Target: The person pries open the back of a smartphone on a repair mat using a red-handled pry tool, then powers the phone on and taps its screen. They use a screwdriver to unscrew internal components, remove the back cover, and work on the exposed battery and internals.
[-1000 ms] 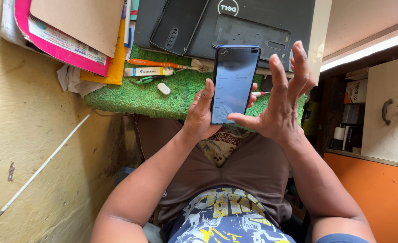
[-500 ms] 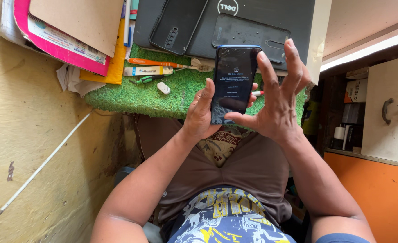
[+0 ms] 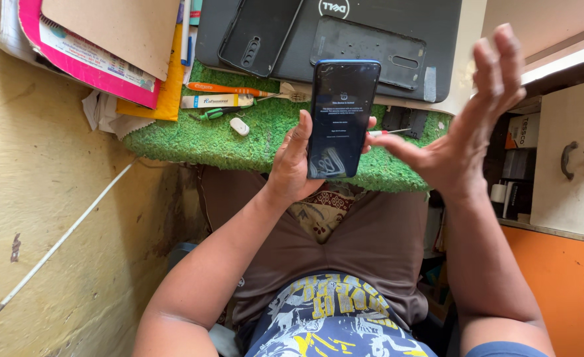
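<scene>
Green turf mat [image 3: 239, 142] under a closed laptop [image 3: 371, 39], yellow wall [image 3: 47, 198]; left hand [image 3: 292, 165] grip holding a smartphone [image 3: 341, 119], right hand [image 3: 467, 132] spread wide

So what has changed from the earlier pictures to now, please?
The right hand moved away to the right of the phone; its fingers opened and lifted, and only the thumb points toward the phone. The screen went from bright blue to dark with small text. The left hand holds the phone upright as before. The tools on the green mat and the laptop stayed in place.
</scene>
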A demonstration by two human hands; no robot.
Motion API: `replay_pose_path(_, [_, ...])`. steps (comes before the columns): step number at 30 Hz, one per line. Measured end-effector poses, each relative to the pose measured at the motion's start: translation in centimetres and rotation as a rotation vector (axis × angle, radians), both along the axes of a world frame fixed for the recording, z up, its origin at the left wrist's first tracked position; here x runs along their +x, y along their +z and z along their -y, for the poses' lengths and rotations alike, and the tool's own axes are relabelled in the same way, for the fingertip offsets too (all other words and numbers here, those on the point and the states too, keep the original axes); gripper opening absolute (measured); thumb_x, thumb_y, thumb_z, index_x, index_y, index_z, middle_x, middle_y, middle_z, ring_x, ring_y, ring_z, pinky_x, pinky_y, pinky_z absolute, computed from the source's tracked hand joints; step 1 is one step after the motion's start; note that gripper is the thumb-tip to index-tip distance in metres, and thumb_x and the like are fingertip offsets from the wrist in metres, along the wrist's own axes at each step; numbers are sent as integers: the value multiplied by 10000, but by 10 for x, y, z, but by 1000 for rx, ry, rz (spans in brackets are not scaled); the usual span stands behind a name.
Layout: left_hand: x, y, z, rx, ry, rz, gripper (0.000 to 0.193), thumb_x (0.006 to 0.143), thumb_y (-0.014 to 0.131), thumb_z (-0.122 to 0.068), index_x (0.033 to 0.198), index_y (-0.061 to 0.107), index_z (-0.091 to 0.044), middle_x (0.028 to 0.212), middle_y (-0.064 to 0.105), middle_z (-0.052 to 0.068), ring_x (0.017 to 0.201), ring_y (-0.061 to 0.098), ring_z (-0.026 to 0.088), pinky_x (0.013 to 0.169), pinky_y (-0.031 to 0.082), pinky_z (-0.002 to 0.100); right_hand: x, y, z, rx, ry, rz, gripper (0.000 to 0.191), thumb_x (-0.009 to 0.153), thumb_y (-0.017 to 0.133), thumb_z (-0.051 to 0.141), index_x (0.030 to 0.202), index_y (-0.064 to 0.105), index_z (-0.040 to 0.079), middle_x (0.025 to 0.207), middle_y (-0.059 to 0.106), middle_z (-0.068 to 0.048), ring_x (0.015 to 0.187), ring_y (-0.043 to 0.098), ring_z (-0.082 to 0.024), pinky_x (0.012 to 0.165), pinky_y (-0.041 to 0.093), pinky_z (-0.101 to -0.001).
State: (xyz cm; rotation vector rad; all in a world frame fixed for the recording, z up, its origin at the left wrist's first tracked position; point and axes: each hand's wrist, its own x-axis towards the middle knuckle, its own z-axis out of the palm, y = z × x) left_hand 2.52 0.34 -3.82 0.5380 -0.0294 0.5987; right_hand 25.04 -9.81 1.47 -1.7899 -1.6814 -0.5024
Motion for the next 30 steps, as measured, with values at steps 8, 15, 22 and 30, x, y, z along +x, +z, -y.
replay_pose_path(8, [0, 0, -3, 33, 17, 18, 734, 1132, 405, -581, 1502, 485, 47, 1412, 598, 213, 1208, 652, 283, 1110, 513, 439, 13, 15, 13, -60, -42, -229, 766, 1019, 738, 595, 1557, 420, 152, 1589, 373, -81, 1462, 388, -225, 1072, 466, -394])
replay_pose_path(15, [1, 0, -3, 49, 35, 6, 732, 1136, 389, -571, 1536, 478, 36, 1417, 598, 219, 1209, 653, 287, 1152, 519, 471, 4, 9, 4, -90, 65, -223, 533, 1071, 765, 466, 1436, 580, 125, 1480, 474, -109, 1366, 423, -263, 1103, 453, -413])
replay_pose_path(22, [1, 0, -2, 41, 37, 0, 734, 1135, 383, -566, 1546, 461, 37, 1416, 593, 226, 1234, 644, 283, 1173, 506, 470, -11, 9, 6, -188, 108, -198, 437, 1049, 822, 307, 1384, 618, 114, 1454, 517, -116, 1332, 440, -279, 1097, 438, -431])
replay_pose_path(30, [2, 0, -3, 18, 23, 12, 743, 1128, 387, -573, 1546, 458, 37, 1474, 587, 233, 1300, 639, 307, 1189, 497, 477, -21, 14, 0, -211, 150, -232, 418, 1021, 818, 246, 1357, 620, 93, 1396, 578, -119, 1308, 507, -293, 1110, 471, -446])
